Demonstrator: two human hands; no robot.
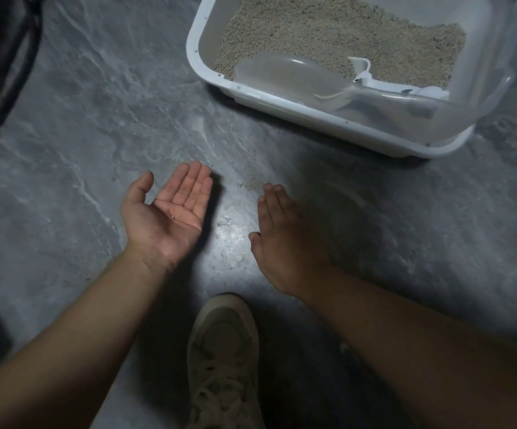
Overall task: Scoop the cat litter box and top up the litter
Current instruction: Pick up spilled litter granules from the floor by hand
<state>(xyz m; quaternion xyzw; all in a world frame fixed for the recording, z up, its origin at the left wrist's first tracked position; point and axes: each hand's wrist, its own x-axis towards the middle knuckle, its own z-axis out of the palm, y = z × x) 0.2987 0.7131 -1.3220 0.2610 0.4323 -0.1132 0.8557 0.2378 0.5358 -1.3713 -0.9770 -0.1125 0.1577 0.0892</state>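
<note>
A white litter box with a translucent upper wall stands on the floor at the upper right, holding beige litter. A clear scoop lies inside it near the front wall. A small patch of spilled litter grains lies on the floor in front of the box. My left hand is held palm up, fingers straight, with a tiny speck on the palm. My right hand is flat, palm down, over the floor, its fingertips beside the spilled grains.
The floor is grey marbled tile. A black strap or hose hangs at the upper left. My beige shoe stands between my forearms at the bottom. A white broken plastic piece lies in the box.
</note>
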